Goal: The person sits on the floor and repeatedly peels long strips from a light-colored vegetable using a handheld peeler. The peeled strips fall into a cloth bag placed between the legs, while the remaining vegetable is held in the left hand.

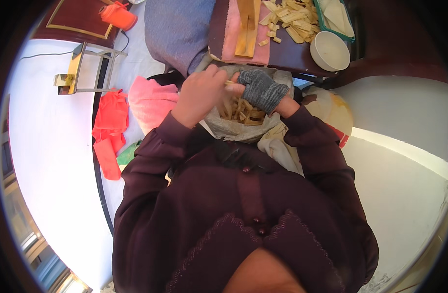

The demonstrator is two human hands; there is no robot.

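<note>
My bare left hand (204, 93) and my right hand (260, 91), in a grey knitted fingerless glove, meet above an open whitish sack (235, 131). Between their fingertips is a small pale yellow strip (229, 82), gripped from both sides and mostly hidden by the fingers. Curled yellowish-brown strips (244, 112) fill the sack below my hands. Beyond it, a wooden tool with an upright part (245, 45) rests on a pink towel (229, 36) at the table's near edge.
A heap of flat yellow strips (293, 18), a white bowl (330, 51) and a green tray (352, 36) with pale pieces are on the dark table (290, 55). Blue-grey cloth (176, 29) covers something left of it. Pink cloth (150, 99) and red fabric (112, 128) lie at the left.
</note>
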